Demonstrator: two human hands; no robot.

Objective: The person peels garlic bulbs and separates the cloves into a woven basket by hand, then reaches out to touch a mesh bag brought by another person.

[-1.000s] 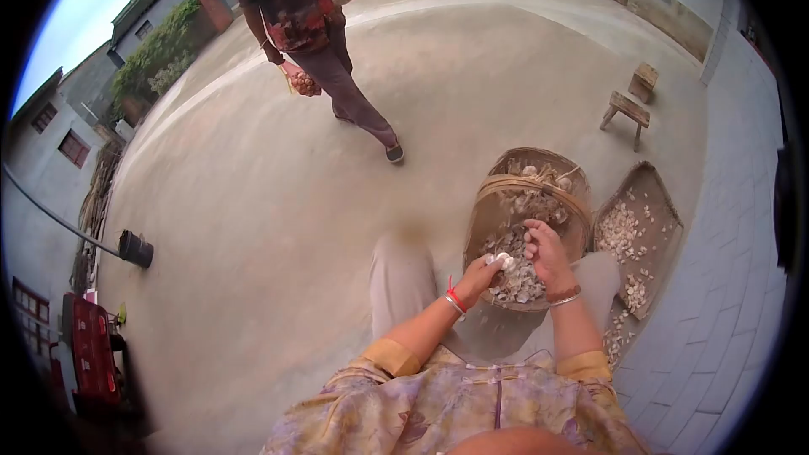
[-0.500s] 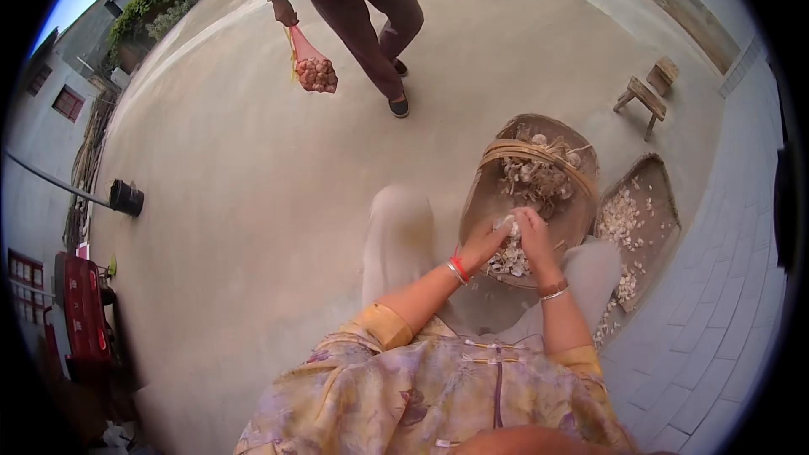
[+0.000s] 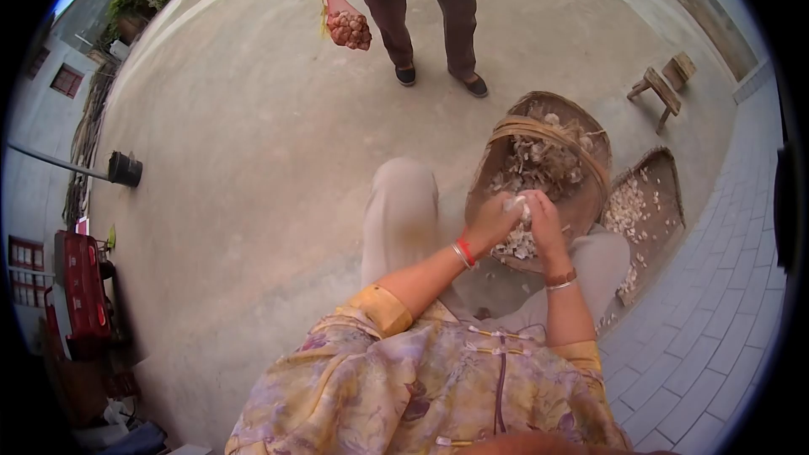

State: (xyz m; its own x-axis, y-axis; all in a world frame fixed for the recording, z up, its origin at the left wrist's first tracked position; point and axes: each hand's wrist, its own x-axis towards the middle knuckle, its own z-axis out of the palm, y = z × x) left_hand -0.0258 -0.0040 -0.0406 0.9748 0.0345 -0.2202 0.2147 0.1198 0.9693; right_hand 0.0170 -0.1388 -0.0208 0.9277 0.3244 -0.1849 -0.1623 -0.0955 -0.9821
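My left hand [image 3: 493, 223], with a red cord and a bangle at the wrist, is closed on a white garlic bulb [image 3: 520, 205]. Against the bulb's other side press the fingers of my right hand [image 3: 546, 223], which wears a bangle and a brown bracelet. Both hands are over the near part of a woven basket [image 3: 480, 173] with an arched handle. Dry garlic stalks and bulbs [image 3: 543, 160] fill its far part, and papery skins [image 3: 516, 244] lie under my hands. Right of it, a flat woven scoop [image 3: 666, 227] holds loose cloves [image 3: 625, 206].
A person [image 3: 421, 0] stands ahead, holding a net bag of reddish bulbs [image 3: 349, 29]. Small wooden stools [image 3: 657, 93] are at the upper right. A black bucket [image 3: 125, 168] and a red vehicle [image 3: 82, 295] are at the left. Grey paving [image 3: 708, 312] runs along the right.
The other person has walked closer and now stands with both feet on the ground. My hands have come together on the bulb. The view has tilted down.
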